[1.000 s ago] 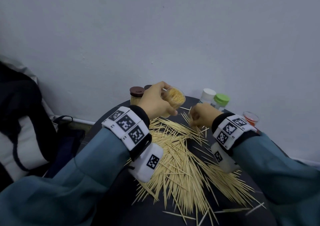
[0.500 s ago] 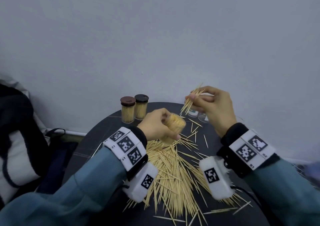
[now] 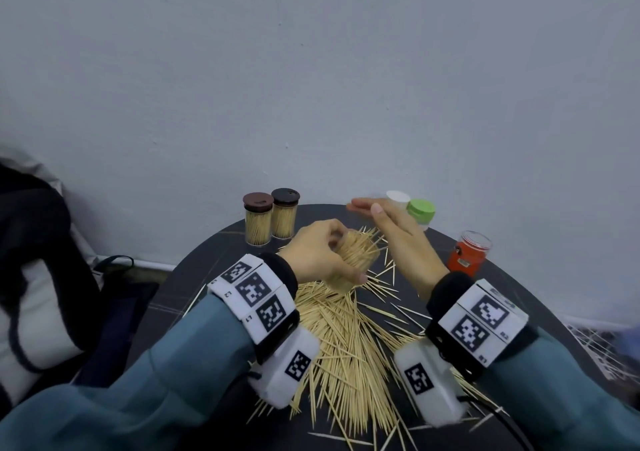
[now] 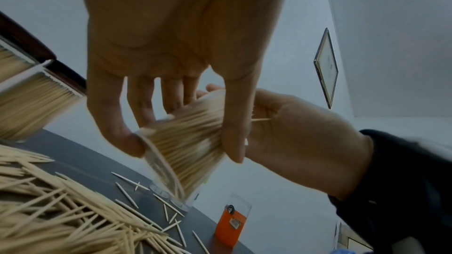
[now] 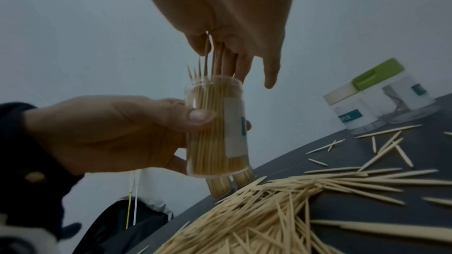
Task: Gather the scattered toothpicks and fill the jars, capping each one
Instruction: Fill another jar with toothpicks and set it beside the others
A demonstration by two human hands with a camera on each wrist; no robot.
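Observation:
My left hand (image 3: 341,260) grips a clear jar (image 3: 362,255) packed with toothpicks, held tilted just above the black round table (image 3: 221,256). My right hand (image 3: 363,206) is flat with straight fingers over the jar's mouth, and its fingertips (image 5: 270,76) touch the toothpick tips that stick out of the jar (image 5: 215,123). In the left wrist view my left fingers (image 4: 232,132) wrap the jar (image 4: 186,142). A big pile of loose toothpicks (image 3: 346,339) lies on the table under both wrists.
Two filled brown-capped jars (image 3: 258,220) (image 3: 284,215) stand at the back left. A white-capped jar (image 3: 398,198) and a green-capped jar (image 3: 420,212) stand behind my right hand. An uncapped orange-labelled jar (image 3: 469,255) stands at the right. A dark bag (image 3: 41,277) lies beside the table on the left.
My right hand lifted a pinch of toothpicks from the table to the jar, then let go and now lies flat over the jar's mouth. My left hand kept holding the jar.

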